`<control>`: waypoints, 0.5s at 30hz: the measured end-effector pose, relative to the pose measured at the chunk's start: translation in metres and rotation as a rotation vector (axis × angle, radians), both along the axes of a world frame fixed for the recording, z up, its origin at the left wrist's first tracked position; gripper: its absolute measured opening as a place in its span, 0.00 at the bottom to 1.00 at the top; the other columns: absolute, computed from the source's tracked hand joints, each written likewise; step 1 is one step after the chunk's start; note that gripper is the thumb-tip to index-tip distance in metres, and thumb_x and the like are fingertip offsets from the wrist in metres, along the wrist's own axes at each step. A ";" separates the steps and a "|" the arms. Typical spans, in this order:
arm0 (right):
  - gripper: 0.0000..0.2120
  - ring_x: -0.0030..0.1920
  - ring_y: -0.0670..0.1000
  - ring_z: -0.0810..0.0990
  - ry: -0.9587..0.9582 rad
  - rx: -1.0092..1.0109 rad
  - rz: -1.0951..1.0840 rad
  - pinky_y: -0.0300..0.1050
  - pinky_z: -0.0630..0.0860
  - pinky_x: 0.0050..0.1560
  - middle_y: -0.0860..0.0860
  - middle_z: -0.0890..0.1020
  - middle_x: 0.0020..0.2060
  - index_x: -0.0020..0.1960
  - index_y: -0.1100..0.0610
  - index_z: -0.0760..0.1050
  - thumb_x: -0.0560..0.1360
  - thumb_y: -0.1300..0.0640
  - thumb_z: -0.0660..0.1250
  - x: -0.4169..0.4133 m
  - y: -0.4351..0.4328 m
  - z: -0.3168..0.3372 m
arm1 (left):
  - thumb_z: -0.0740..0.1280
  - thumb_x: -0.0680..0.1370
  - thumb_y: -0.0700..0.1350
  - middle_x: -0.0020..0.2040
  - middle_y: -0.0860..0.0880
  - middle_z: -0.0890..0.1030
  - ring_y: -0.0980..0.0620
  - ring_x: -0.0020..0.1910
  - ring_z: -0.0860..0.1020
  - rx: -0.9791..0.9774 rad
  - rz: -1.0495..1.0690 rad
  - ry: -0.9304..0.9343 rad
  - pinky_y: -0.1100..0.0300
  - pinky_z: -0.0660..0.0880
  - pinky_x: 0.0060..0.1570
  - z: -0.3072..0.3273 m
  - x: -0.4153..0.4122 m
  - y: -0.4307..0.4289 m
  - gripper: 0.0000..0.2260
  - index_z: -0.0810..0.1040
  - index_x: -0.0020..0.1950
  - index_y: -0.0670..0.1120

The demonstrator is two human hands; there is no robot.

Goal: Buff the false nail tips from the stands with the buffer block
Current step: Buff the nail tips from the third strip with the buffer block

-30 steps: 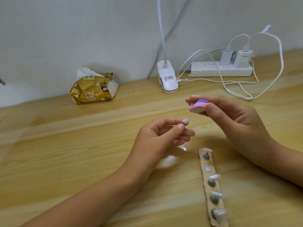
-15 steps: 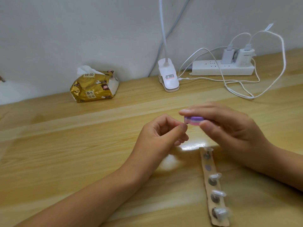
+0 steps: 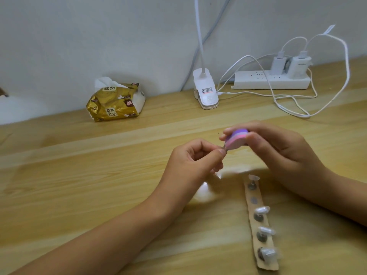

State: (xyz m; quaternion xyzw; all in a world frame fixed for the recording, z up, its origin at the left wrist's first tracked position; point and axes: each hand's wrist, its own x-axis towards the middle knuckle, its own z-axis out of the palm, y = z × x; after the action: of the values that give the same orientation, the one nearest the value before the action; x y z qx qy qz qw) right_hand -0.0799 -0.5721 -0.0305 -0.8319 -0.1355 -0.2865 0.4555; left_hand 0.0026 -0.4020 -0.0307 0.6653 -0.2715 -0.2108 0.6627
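Pink-and-purple buffer block (image 3: 237, 140) sits pinched between the thumb and fingertips of the right hand (image 3: 278, 153), above the wooden desk (image 3: 79, 175). Its lower end touches the spot where the left hand (image 3: 194, 161) pinches a small false nail tip (image 3: 224, 149) between thumb and forefinger; the block and fingers hide most of that tip. Half a second ago the block lay flatter, showing little but its purple edge; now it is tilted so the pink layers face the camera. A second ago it was held clear of the left hand, with the pale tip in plain sight. Near the right forearm lies a tan strip of stands (image 3: 258, 223) carrying four clear nail tips (image 3: 262, 209) and one bare metal disc (image 3: 253, 200). Farther back by the wall stand a gold tissue pack (image 3: 115, 104) printed 原木纯品, a white clip lamp (image 3: 206, 90) with a label too small to read, and a white power strip (image 3: 258, 81) holding two chargers (image 3: 298, 65).
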 end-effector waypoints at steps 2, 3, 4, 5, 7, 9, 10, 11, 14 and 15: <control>0.11 0.56 0.47 0.82 -0.009 0.020 -0.017 0.41 0.76 0.58 0.51 0.83 0.54 0.59 0.60 0.77 0.82 0.58 0.59 0.001 0.000 0.000 | 0.70 0.75 0.41 0.29 0.51 0.78 0.57 0.29 0.73 0.007 0.000 0.011 0.68 0.70 0.32 0.000 0.000 0.000 0.05 0.80 0.39 0.45; 0.11 0.57 0.47 0.81 -0.035 -0.002 -0.015 0.40 0.76 0.58 0.53 0.82 0.55 0.60 0.61 0.76 0.82 0.59 0.59 0.000 0.000 0.000 | 0.71 0.73 0.43 0.30 0.51 0.78 0.56 0.30 0.73 0.012 -0.004 0.021 0.67 0.70 0.32 0.000 -0.001 0.000 0.04 0.81 0.38 0.45; 0.12 0.59 0.48 0.80 -0.065 -0.029 -0.009 0.39 0.75 0.59 0.54 0.81 0.56 0.61 0.61 0.75 0.81 0.60 0.58 0.000 -0.001 0.001 | 0.70 0.72 0.45 0.30 0.51 0.78 0.56 0.30 0.73 0.014 -0.007 0.031 0.67 0.70 0.32 0.001 -0.001 -0.001 0.04 0.82 0.38 0.46; 0.13 0.60 0.49 0.79 -0.089 -0.046 -0.006 0.40 0.74 0.60 0.55 0.81 0.57 0.62 0.60 0.74 0.80 0.60 0.57 -0.001 -0.001 0.001 | 0.70 0.71 0.46 0.30 0.51 0.78 0.56 0.30 0.73 0.012 -0.010 0.040 0.66 0.71 0.32 0.001 -0.001 -0.001 0.05 0.82 0.38 0.46; 0.13 0.61 0.49 0.79 -0.094 -0.058 0.008 0.41 0.73 0.61 0.55 0.81 0.58 0.63 0.58 0.74 0.81 0.59 0.58 0.000 -0.003 0.000 | 0.70 0.71 0.45 0.30 0.50 0.79 0.56 0.29 0.73 0.005 -0.015 0.050 0.66 0.71 0.32 0.001 0.000 -0.001 0.04 0.82 0.38 0.47; 0.11 0.60 0.49 0.79 -0.056 -0.098 0.024 0.42 0.74 0.61 0.54 0.81 0.56 0.62 0.60 0.75 0.82 0.59 0.61 0.004 -0.002 -0.002 | 0.70 0.73 0.43 0.30 0.50 0.80 0.56 0.29 0.74 0.003 -0.022 0.049 0.66 0.72 0.32 0.001 0.000 -0.001 0.04 0.83 0.38 0.46; 0.11 0.60 0.49 0.79 -0.038 -0.129 0.021 0.41 0.74 0.61 0.54 0.81 0.56 0.61 0.61 0.76 0.81 0.59 0.61 0.006 -0.002 -0.003 | 0.70 0.73 0.43 0.30 0.50 0.80 0.56 0.29 0.74 0.004 -0.024 0.048 0.66 0.72 0.32 0.001 -0.001 -0.001 0.05 0.82 0.39 0.45; 0.12 0.60 0.48 0.79 -0.024 -0.151 0.019 0.41 0.73 0.61 0.54 0.81 0.56 0.61 0.61 0.76 0.80 0.59 0.60 0.007 -0.001 -0.004 | 0.70 0.73 0.44 0.30 0.50 0.80 0.56 0.29 0.75 0.004 -0.025 0.049 0.66 0.73 0.32 0.002 -0.001 0.000 0.05 0.82 0.39 0.44; 0.12 0.59 0.46 0.79 -0.008 -0.143 0.026 0.37 0.73 0.60 0.53 0.81 0.56 0.61 0.61 0.76 0.80 0.60 0.60 0.007 -0.002 -0.004 | 0.70 0.74 0.42 0.30 0.50 0.80 0.56 0.29 0.75 -0.005 -0.034 0.057 0.65 0.72 0.32 0.002 -0.002 -0.001 0.05 0.82 0.41 0.42; 0.11 0.59 0.47 0.79 -0.026 -0.154 0.030 0.38 0.73 0.60 0.54 0.81 0.56 0.61 0.62 0.76 0.81 0.60 0.61 0.006 -0.002 -0.004 | 0.70 0.74 0.43 0.30 0.50 0.80 0.56 0.29 0.75 -0.006 -0.032 0.060 0.65 0.72 0.32 0.002 -0.002 -0.001 0.05 0.82 0.41 0.42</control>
State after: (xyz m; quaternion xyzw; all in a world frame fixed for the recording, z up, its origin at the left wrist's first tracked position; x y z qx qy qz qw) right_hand -0.0743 -0.5744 -0.0346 -0.8585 -0.1756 -0.2794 0.3926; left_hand 0.0006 -0.4029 -0.0283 0.6523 -0.2629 -0.2405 0.6690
